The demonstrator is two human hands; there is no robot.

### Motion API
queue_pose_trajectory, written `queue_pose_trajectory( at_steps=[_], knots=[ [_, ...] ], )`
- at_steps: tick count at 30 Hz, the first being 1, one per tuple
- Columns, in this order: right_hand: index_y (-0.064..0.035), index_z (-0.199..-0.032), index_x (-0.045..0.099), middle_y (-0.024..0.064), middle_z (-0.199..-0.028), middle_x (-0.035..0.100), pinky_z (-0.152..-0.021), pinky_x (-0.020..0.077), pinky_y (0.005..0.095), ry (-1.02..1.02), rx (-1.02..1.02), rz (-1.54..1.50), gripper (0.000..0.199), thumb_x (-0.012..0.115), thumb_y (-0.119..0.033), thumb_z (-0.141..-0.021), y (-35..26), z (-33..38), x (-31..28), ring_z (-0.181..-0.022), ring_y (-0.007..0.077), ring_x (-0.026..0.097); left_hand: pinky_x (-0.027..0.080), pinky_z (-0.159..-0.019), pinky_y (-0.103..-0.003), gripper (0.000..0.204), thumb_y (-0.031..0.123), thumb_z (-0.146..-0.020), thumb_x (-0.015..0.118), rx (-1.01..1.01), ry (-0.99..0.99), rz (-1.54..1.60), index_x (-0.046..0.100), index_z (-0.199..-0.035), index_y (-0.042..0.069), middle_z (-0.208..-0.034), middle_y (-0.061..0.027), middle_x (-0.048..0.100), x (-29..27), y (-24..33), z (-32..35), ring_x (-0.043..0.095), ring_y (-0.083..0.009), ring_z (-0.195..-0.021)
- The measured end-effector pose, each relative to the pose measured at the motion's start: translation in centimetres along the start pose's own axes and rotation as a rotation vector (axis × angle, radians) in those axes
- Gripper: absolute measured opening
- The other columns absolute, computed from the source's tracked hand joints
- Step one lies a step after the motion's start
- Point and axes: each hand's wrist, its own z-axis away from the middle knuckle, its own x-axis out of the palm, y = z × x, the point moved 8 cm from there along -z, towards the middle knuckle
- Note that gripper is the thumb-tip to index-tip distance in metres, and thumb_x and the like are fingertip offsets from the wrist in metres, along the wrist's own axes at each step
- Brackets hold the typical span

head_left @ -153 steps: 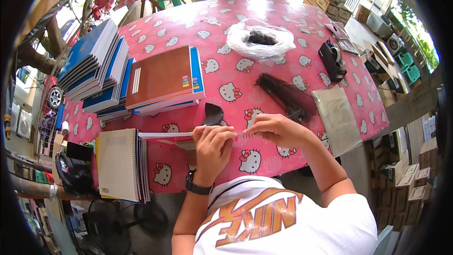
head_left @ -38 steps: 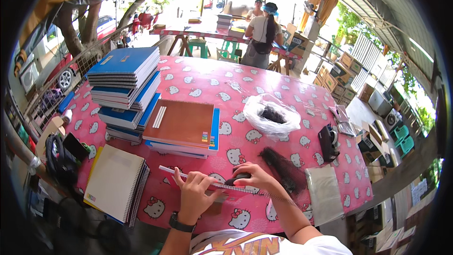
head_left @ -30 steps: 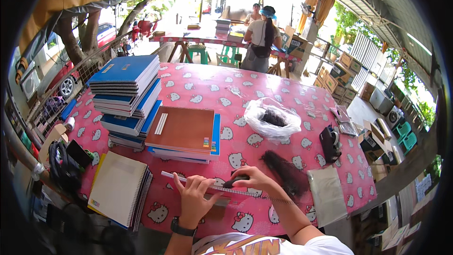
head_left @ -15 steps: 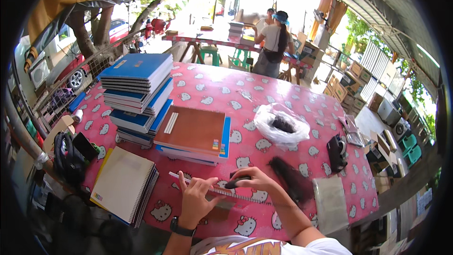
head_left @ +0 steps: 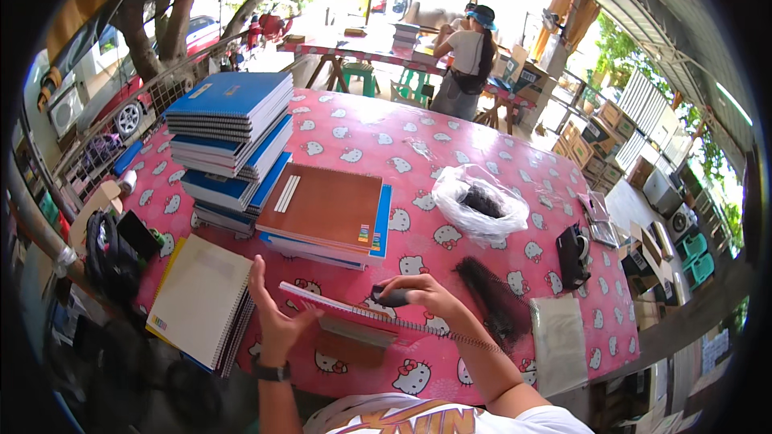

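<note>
A thin notebook (head_left: 334, 306) with a pinkish-red edge stands tilted in front of me. A dark spiral coil (head_left: 474, 341) runs along its holes and sticks out past its right end, under my right forearm. My right hand (head_left: 428, 295) is closed round a black rounded object (head_left: 391, 296) just above the coiled edge; what kind it is I cannot make out. At the notebook's left end, my left hand (head_left: 277, 323) is open, fingers up and thumb spread toward the cover. A brown and grey block (head_left: 354, 341) lies below the notebook.
Blue spiral notebooks (head_left: 229, 96) form a tall stack at left, beside brown-covered ones (head_left: 330, 201). Cream-covered notebooks (head_left: 197, 281) lie nearer. To the right are loose black coils (head_left: 494, 297), a plastic bag (head_left: 450, 193), a black device (head_left: 572, 257) and clear plastic sleeves (head_left: 561, 345).
My left hand has moved left and opened out from the notebook's edge. The notebook has tilted, showing more of its face. My right hand with the black object has shifted slightly left and down.
</note>
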Motion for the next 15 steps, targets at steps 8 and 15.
queue_pose_trajectory(
  at_steps=[8,15],
  knots=[
    [-0.0012,-0.102,0.065,0.0149,-0.107,0.060,-0.093,0.0394,0.0340,-0.063,-0.062,0.008,0.056,0.070,-0.048,-0.071,-1.5,0.4,1.8,-0.105,0.0228,0.054,0.044,-0.064,-0.023,0.023,0.001,-0.069,0.072,-0.319,-0.300,0.472,0.058,-0.086,0.004,-0.081,-0.0009,0.056,1.1,-8.7,2.4,0.053,-0.0091,-0.074],
    [-0.0001,-0.100,0.066,0.0142,-0.108,0.060,-0.089,0.0416,0.0345,-0.028,-0.052,0.074,0.054,0.069,-0.046,-0.071,-2.9,0.2,1.1,-0.100,0.0221,0.057,0.044,-0.063,-0.023,0.018,0.002,-0.073,0.072,-0.445,-0.318,0.682,0.058,-0.083,0.007,-0.078,0.0002,0.057,2.1,-8.4,2.4,0.053,-0.0086,-0.071]
  ],
)
